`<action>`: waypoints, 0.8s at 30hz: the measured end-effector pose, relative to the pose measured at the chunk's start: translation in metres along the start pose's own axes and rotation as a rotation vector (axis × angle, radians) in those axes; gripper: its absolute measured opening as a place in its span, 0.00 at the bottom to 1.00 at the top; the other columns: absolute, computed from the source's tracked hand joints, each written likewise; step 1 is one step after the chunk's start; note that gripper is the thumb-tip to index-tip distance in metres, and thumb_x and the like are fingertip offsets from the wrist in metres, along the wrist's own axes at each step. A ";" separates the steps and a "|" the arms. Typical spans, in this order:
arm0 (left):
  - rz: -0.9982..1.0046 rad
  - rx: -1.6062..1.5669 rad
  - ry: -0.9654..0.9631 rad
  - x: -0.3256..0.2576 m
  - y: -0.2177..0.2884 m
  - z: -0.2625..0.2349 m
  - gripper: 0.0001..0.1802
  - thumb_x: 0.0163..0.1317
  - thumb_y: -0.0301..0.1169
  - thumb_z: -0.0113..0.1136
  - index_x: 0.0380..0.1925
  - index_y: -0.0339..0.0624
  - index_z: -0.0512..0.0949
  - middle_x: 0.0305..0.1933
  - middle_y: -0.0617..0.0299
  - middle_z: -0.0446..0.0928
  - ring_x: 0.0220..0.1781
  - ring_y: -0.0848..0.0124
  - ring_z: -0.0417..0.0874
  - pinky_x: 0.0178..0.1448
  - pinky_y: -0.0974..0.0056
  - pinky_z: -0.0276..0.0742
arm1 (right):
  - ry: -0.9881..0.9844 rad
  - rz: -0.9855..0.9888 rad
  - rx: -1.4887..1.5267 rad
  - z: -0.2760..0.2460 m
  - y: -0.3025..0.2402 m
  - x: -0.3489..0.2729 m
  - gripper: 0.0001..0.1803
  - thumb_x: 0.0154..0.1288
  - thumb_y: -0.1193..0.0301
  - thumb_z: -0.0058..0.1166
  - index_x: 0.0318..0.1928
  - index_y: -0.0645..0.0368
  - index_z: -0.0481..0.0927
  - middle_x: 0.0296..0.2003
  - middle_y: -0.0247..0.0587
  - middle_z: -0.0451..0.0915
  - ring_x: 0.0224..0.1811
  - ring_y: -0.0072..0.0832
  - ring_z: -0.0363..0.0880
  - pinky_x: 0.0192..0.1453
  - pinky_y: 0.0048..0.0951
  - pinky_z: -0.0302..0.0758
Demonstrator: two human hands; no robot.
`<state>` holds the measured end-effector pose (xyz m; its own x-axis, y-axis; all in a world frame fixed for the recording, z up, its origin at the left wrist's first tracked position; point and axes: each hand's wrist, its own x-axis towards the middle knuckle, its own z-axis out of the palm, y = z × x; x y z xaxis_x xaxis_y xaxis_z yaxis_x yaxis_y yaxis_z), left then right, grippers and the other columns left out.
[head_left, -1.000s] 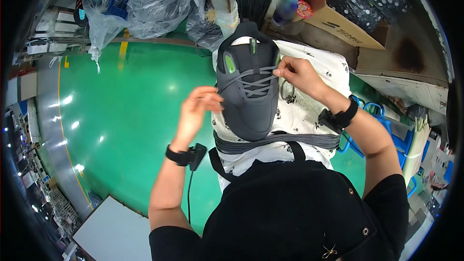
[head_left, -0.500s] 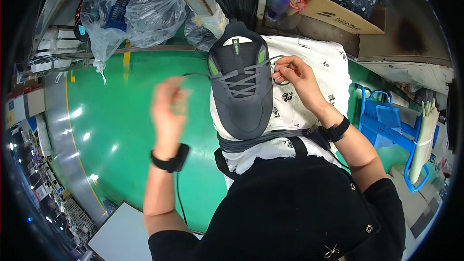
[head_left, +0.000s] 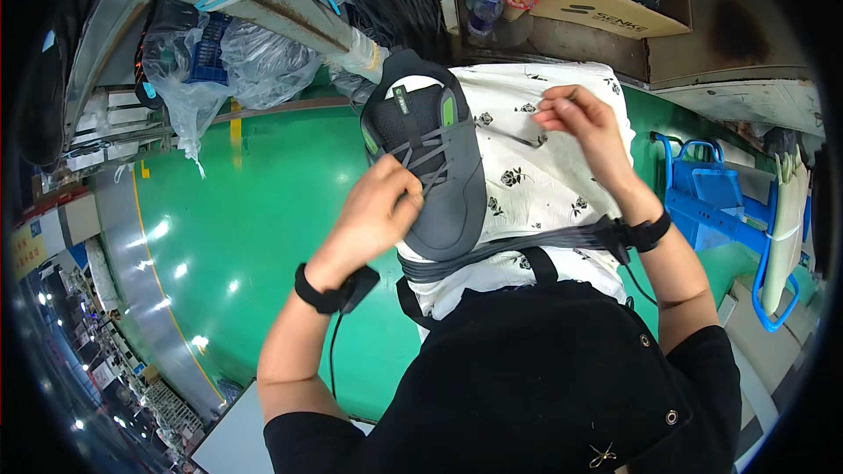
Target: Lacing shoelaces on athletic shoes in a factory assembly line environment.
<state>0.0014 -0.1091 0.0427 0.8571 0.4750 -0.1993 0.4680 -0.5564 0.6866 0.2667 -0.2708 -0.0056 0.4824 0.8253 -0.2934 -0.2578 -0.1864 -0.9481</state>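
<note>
A dark grey sneaker (head_left: pixel 443 224) with bright green side patches lies toe toward me on a white rose-print cloth (head_left: pixel 562 184). Grey shoelaces (head_left: pixel 428 156) criss-cross its tongue. At the shoe's left edge my left hand (head_left: pixel 378 211) is closed beside the laces, seemingly gripping the left lace, whose end is hidden. My right hand (head_left: pixel 584 123) hovers over the cloth, right of the shoe, fingers curled together. Below its fingertips a blurred lace end (head_left: pixel 522 136) reaches out from the shoe; whether the fingers hold anything is unclear.
Behind the shoe stand a rusty metal post (head_left: pixel 272 13) and hanging black cords (head_left: pixel 386 0). A bottle (head_left: pixel 485 13) and a cardboard box (head_left: pixel 606 17) sit on the far-right shelf. Grey cord (head_left: pixel 518 247) crosses the cloth. A blue trolley (head_left: pixel 711 197) stands right, over green floor.
My left hand has moved right and in from beside the shoe to its laces. My right hand has shifted right, away from the shoe. The right lace now hangs lower over the cloth.
</note>
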 end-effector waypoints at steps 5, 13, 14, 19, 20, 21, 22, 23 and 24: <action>-0.094 0.207 0.395 -0.008 -0.035 0.019 0.11 0.54 0.32 0.67 0.27 0.38 0.75 0.27 0.56 0.70 0.29 0.57 0.74 0.35 0.57 0.70 | 0.276 0.009 -0.236 -0.105 -0.015 -0.001 0.16 0.74 0.64 0.45 0.53 0.61 0.76 0.21 0.23 0.67 0.21 0.13 0.62 0.25 0.18 0.61; -0.309 -1.215 0.560 -0.018 -0.039 0.050 0.21 0.65 0.24 0.57 0.57 0.39 0.65 0.35 0.64 0.74 0.33 0.75 0.74 0.42 0.69 0.69 | 0.734 -0.016 0.102 -0.225 0.022 -0.009 0.10 0.74 0.65 0.47 0.43 0.58 0.78 0.21 0.24 0.67 0.16 0.12 0.55 0.17 0.15 0.50; -0.256 -1.252 0.587 -0.023 -0.039 0.048 0.22 0.66 0.22 0.54 0.59 0.39 0.64 0.47 0.58 0.75 0.44 0.72 0.77 0.50 0.65 0.72 | 0.677 -0.064 0.048 -0.206 0.020 0.000 0.11 0.74 0.68 0.46 0.47 0.58 0.79 0.23 0.25 0.68 0.19 0.12 0.58 0.19 0.14 0.53; -0.217 -1.050 0.563 -0.011 -0.037 0.025 0.20 0.67 0.24 0.54 0.58 0.36 0.68 0.49 0.54 0.78 0.44 0.70 0.81 0.47 0.68 0.75 | 0.048 -0.214 -0.444 -0.006 0.000 0.030 0.15 0.69 0.75 0.42 0.54 0.59 0.75 0.33 0.35 0.81 0.30 0.18 0.77 0.35 0.21 0.73; -0.226 -0.955 0.567 -0.002 -0.039 0.023 0.17 0.67 0.24 0.54 0.56 0.36 0.71 0.43 0.55 0.79 0.39 0.72 0.81 0.42 0.69 0.75 | -0.014 -0.086 -0.298 0.030 0.000 0.028 0.10 0.69 0.75 0.45 0.48 0.60 0.75 0.32 0.34 0.81 0.27 0.18 0.76 0.32 0.20 0.73; -0.238 -0.854 0.576 0.001 -0.037 0.020 0.15 0.67 0.24 0.54 0.53 0.36 0.73 0.38 0.57 0.81 0.33 0.74 0.80 0.37 0.71 0.74 | -0.096 -0.093 -0.302 0.053 0.002 0.030 0.07 0.67 0.75 0.49 0.44 0.61 0.76 0.27 0.34 0.80 0.24 0.18 0.75 0.30 0.20 0.72; -0.238 -0.854 0.585 0.001 -0.035 0.019 0.15 0.67 0.24 0.54 0.53 0.36 0.73 0.38 0.57 0.81 0.33 0.74 0.80 0.37 0.71 0.74 | -0.143 -0.091 -0.419 0.069 0.005 0.032 0.05 0.66 0.75 0.51 0.41 0.62 0.77 0.22 0.34 0.79 0.23 0.18 0.75 0.31 0.22 0.73; -0.230 -0.719 0.609 0.005 -0.034 0.019 0.12 0.66 0.24 0.55 0.50 0.36 0.75 0.33 0.59 0.81 0.27 0.77 0.77 0.32 0.72 0.72 | -0.093 -0.147 -0.543 0.076 0.013 0.031 0.05 0.65 0.74 0.53 0.37 0.62 0.80 0.20 0.38 0.79 0.23 0.21 0.77 0.32 0.24 0.73; -0.226 -0.581 0.630 0.007 -0.033 0.020 0.10 0.65 0.23 0.55 0.46 0.37 0.78 0.28 0.62 0.81 0.21 0.79 0.74 0.27 0.73 0.70 | -0.105 -0.144 -0.579 0.076 0.016 0.026 0.07 0.66 0.72 0.53 0.37 0.63 0.80 0.21 0.36 0.77 0.23 0.19 0.74 0.31 0.24 0.71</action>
<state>-0.0043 -0.1008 0.0046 0.3994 0.9142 -0.0685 0.2812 -0.0510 0.9583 0.2114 -0.2122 -0.0189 0.3859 0.9065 -0.1714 0.3160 -0.3044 -0.8986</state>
